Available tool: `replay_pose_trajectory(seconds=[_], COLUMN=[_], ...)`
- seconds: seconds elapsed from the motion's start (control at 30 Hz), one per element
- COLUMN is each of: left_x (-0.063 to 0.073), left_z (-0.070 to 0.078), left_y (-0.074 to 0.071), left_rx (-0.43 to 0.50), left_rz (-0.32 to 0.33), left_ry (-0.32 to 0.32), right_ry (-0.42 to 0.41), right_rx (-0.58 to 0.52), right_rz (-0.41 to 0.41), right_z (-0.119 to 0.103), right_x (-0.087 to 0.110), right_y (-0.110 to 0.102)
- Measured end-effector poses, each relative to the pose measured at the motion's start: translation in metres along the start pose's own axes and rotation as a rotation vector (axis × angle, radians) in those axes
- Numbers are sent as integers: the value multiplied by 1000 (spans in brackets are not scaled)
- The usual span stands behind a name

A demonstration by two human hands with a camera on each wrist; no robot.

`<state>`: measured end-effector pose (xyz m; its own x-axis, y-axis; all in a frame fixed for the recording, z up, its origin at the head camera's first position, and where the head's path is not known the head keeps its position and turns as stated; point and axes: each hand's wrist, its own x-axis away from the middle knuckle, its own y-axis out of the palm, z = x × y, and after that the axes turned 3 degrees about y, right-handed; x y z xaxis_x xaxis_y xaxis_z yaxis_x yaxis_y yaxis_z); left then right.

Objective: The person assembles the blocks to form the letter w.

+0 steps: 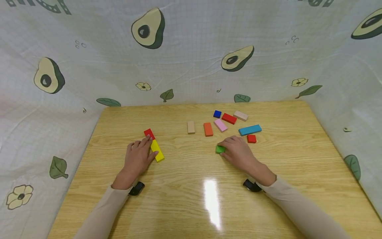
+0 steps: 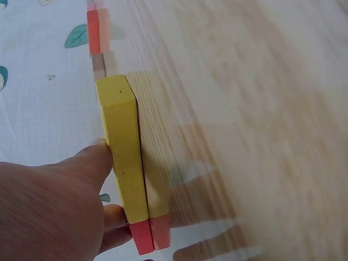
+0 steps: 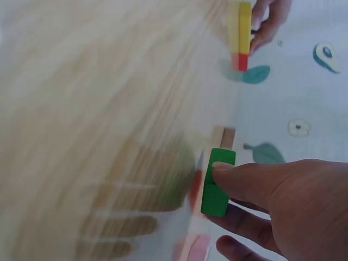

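My left hand (image 1: 138,154) lies over a yellow block (image 1: 157,151) and a smaller red block (image 1: 150,133) set end to end on the table. Its thumb touches the yellow block near the close end, while its fingertips rest where the red block begins. My right hand (image 1: 238,152) pinches a green block (image 1: 220,149) between thumb and fingers, partly hiding it. In the right wrist view the thumb presses on the face of the green block (image 3: 215,201), low over the tabletop.
Beyond my right hand lie an orange block (image 1: 208,129), a beige block (image 1: 191,127), a pink block (image 1: 221,125), a dark blue block (image 1: 217,114), a red bar (image 1: 229,118), a pale block (image 1: 240,115), a blue bar (image 1: 250,129) and a red square (image 1: 251,138). A printed cloth (image 1: 191,79) borders the table.
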<state>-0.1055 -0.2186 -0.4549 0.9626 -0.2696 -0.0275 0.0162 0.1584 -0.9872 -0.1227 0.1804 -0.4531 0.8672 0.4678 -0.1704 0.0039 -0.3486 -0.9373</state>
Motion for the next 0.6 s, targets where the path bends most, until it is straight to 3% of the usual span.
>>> replay_pose_trajectory(seconds=[0.6], left_x=[0], left_z=[0], left_y=[-1], left_rx=[8], left_rz=[-2], left_ry=[-7], right_ry=[-182], right_rx=[-56], right_rz=[-68], right_z=[-77], right_x=[-38], right_y=[26])
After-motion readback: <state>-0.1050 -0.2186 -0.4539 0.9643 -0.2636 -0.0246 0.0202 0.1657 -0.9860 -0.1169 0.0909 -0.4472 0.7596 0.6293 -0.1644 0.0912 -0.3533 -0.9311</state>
